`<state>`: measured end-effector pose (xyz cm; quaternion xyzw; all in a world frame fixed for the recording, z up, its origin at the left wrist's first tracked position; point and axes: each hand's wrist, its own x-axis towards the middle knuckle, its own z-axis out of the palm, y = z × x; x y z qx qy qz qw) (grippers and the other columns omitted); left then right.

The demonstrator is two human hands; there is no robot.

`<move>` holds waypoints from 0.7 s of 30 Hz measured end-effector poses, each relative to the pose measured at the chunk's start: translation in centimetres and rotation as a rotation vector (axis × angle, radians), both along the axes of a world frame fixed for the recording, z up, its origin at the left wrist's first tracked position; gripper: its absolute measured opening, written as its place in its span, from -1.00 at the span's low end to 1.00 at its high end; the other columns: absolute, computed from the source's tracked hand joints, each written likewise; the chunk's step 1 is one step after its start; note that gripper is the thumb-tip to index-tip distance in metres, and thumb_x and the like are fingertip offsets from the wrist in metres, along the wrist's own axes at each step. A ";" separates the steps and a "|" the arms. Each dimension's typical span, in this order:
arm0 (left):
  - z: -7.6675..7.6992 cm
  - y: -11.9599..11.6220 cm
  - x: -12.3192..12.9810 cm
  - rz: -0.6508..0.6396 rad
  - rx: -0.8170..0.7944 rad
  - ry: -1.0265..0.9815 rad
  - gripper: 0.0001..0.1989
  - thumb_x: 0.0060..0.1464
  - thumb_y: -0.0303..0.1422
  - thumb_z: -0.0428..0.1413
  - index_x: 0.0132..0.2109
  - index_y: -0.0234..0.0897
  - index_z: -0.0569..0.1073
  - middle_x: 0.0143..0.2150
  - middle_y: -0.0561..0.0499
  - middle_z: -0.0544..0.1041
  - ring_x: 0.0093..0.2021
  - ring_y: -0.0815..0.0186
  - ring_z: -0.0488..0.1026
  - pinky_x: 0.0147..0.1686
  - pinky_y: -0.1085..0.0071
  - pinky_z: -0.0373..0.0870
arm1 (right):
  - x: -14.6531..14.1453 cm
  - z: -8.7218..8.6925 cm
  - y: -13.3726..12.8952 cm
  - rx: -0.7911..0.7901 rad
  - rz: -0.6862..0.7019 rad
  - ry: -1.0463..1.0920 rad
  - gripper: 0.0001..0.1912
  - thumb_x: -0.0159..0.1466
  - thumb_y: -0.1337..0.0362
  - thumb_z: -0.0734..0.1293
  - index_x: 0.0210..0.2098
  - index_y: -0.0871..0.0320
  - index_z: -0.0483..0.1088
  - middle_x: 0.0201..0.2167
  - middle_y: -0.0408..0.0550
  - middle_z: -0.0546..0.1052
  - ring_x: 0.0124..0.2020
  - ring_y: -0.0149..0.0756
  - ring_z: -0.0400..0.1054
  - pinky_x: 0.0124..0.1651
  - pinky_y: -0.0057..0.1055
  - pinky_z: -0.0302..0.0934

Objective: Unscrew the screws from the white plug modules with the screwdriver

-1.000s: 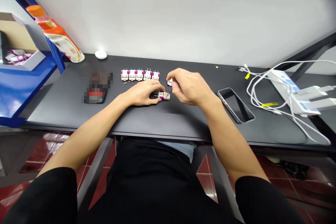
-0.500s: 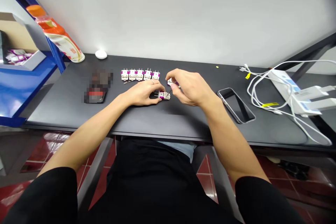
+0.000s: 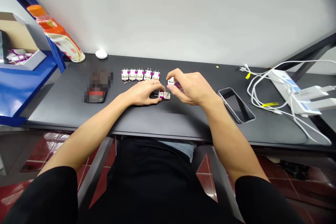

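Observation:
My left hand (image 3: 143,92) is closed on a white-and-purple plug (image 3: 164,95) that lies on the dark table, its metal pins pointing left. Thumb and fingers pinch it from both sides. In my right hand (image 3: 193,87) is a screwdriver (image 3: 168,93), of which mostly the thin dark shaft shows; its tip meets the right part of the plug. The curled fingers hide most of the handle. Another plug (image 3: 171,81) is partly visible behind the right fingers. A row of several similar plugs (image 3: 140,74) stands behind my left hand, pins up, with small metal pieces (image 3: 125,82) in front.
A phone (image 3: 236,105) lies right of my right arm. Farther right are white cables (image 3: 253,87) and a white power strip (image 3: 288,91). At left are a partly blurred dark object (image 3: 97,87), a white rounded object (image 3: 101,54) and an orange bottle (image 3: 59,35).
The right fingers have shifted slightly, so more of the plug behind them shows. My left hand and the plug in it have stayed in place.

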<state>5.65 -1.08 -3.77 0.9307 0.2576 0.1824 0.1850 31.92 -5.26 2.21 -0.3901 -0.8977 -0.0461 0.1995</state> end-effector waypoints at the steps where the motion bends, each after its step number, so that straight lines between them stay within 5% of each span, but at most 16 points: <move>1: 0.0 0.0 0.0 -0.002 0.001 -0.001 -0.66 0.39 -0.20 0.22 0.21 -0.22 0.61 0.11 -0.18 0.67 0.07 0.04 0.62 0.06 0.20 0.53 | 0.0 0.0 0.0 -0.001 -0.019 -0.006 -0.64 0.60 0.14 0.15 0.17 0.14 0.46 -0.38 -0.06 0.67 -0.42 -0.15 0.48 -0.34 -0.28 0.05; 7: 0.0 0.0 0.0 -0.002 -0.005 0.017 -0.65 0.40 -0.19 0.20 0.21 -0.23 0.61 0.11 -0.17 0.67 0.04 0.07 0.62 0.06 0.20 0.51 | 0.1 0.0 0.0 0.027 0.047 0.020 -0.64 0.47 0.34 0.15 0.14 0.14 0.46 -0.28 -0.02 0.70 -0.37 -0.16 0.50 -0.28 -0.27 0.14; 16: -0.2 0.2 0.0 -0.009 -0.004 0.005 -0.65 0.40 -0.19 0.20 0.21 -0.23 0.60 0.11 -0.17 0.67 0.04 0.06 0.62 0.04 0.20 0.51 | 0.0 -0.1 0.2 0.014 0.014 0.015 -0.68 0.55 0.30 0.10 0.10 0.11 0.45 -0.42 -0.10 0.64 -0.44 -0.19 0.47 -0.32 -0.30 0.07; 21: -0.3 0.3 0.0 -0.016 -0.009 -0.003 -0.67 0.40 -0.20 0.20 0.19 -0.22 0.60 0.11 -0.16 0.67 0.03 0.09 0.63 0.04 0.22 0.50 | 0.3 0.0 0.2 -0.001 0.092 0.035 -0.64 0.45 0.32 0.18 0.17 0.13 0.43 -0.29 -0.05 0.69 -0.36 -0.16 0.51 -0.26 -0.30 0.17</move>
